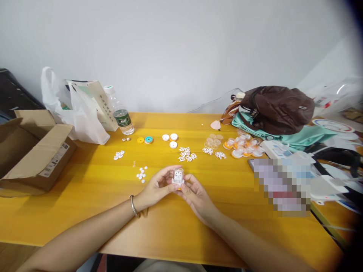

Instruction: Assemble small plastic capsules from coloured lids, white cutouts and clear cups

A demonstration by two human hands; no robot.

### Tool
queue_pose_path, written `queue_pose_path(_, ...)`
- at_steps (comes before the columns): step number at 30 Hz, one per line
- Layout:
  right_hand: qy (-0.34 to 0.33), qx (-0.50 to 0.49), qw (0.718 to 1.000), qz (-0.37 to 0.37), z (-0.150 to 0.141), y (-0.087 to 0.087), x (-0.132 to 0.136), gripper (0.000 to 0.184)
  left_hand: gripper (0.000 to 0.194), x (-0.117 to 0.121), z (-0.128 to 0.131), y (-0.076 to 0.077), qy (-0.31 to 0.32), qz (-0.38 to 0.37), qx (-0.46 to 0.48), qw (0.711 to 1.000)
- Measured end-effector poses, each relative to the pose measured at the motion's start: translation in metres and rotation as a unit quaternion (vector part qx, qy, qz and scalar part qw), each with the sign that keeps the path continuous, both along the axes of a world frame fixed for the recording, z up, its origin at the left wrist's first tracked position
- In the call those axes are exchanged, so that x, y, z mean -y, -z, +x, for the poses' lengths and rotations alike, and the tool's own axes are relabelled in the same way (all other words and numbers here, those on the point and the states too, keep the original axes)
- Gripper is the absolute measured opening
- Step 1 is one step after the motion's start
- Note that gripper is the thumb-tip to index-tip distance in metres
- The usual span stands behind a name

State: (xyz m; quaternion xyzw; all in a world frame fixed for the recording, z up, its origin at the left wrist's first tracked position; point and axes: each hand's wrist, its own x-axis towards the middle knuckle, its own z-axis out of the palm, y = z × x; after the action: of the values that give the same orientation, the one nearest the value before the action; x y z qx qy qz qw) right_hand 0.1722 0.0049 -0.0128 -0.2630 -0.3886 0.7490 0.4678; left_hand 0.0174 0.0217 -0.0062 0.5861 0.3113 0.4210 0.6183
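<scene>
Between my two hands, over the middle of the table, is a small clear-domed toy (178, 176) with a white cut-out figure inside, a white collar and an orange base. My left hand (159, 184) grips it from the left, thumb on the collar. From the right, my right hand (197, 194) holds its lower edge with thumb and fingers. Beyond the hands lie white cut-out pieces (186, 154) in a loose pile. White round discs (173, 144) sit farther back, beside a teal-centred ring (148, 139) and a yellow ring (140, 140). Small white caps (141, 175) are scattered left of my left hand.
Finished-looking domed pieces (244, 145) cluster at right, near clear covers (212, 141). A phone-like blurred object (280, 185) lies nearer. Cardboard box (34, 151), plastic bag (85, 113) and water bottle (120, 113) stand left; a brown bag (283, 107) lies back right.
</scene>
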Motion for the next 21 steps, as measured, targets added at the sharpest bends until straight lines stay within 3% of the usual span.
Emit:
queue_pose_path(6,-0.009,0.007,1.0,-0.005,0.001,0.0,0.001,0.023,0.047,0.0,-0.001,0.002,0.001,0.016,-0.019,1.0)
queue_pose_path(13,-0.024,0.105,0.994,0.033,0.007,0.003,-0.009,0.029,0.05,0.006,-0.001,0.005,-0.003,0.151,-0.157,0.976)
queue_pose_path(17,0.093,0.17,0.98,0.047,0.015,0.004,-0.023,0.023,0.054,0.011,-0.001,0.006,-0.048,0.184,-0.207,0.96)
queue_pose_path(21,0.227,0.214,0.948,0.058,0.05,-0.007,-0.047,0.026,0.045,0.013,-0.003,0.006,-0.043,0.22,-0.25,0.942)
